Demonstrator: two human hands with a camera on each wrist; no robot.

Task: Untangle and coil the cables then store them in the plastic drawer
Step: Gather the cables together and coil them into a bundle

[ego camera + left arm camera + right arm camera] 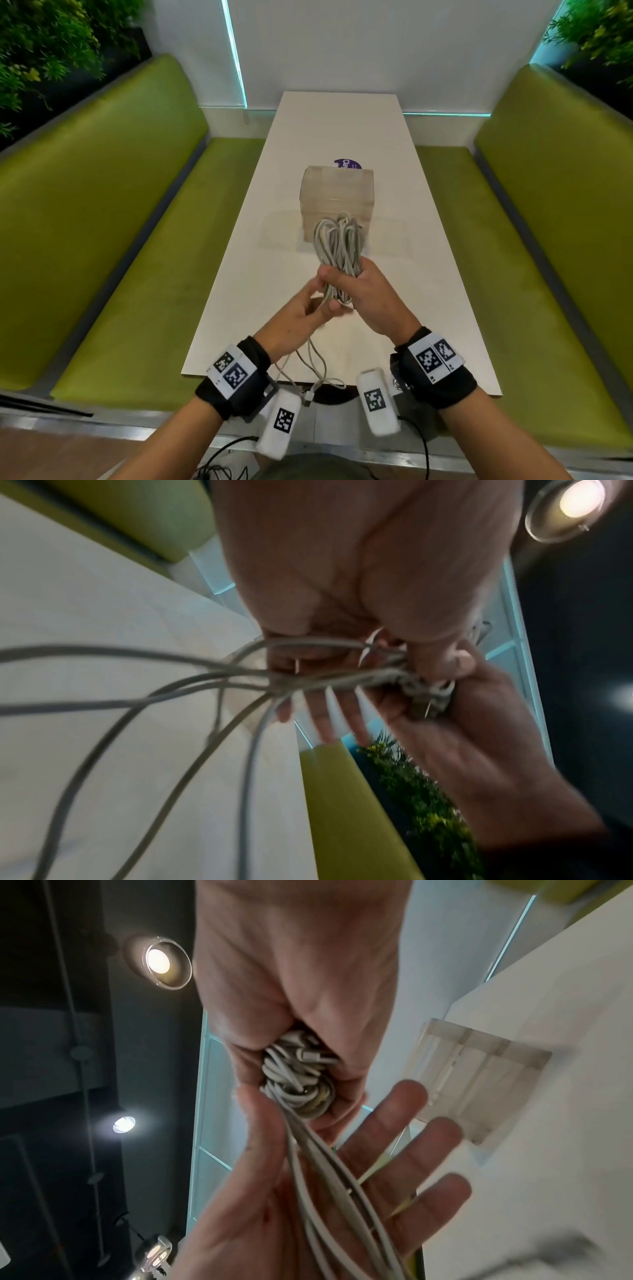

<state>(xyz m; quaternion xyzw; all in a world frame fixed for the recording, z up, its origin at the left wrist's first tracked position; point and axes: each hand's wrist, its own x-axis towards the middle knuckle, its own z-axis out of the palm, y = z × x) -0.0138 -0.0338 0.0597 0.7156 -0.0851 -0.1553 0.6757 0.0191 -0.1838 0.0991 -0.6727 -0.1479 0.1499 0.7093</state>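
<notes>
Right hand [368, 298] raised above the surface [428, 240], fingers [240, 1064] curled tight round the lower part of a grey cable bundle [339, 250], loops standing up past the fist. Left hand [301, 315] just beside it, palm turned up, fingers [411, 1150] spread and nearly straight, loose cable strands [329, 1177] lying across the palm and trailing down toward the wrist. Beyond the fingers, clear plastic drawer [337, 195] standing on the surface, apart from both hands.

The right hand [370, 291] is clenched around a coiled cable bundle [339, 246]; the left hand [301, 315] is held open-fingered beneath it.
</notes>
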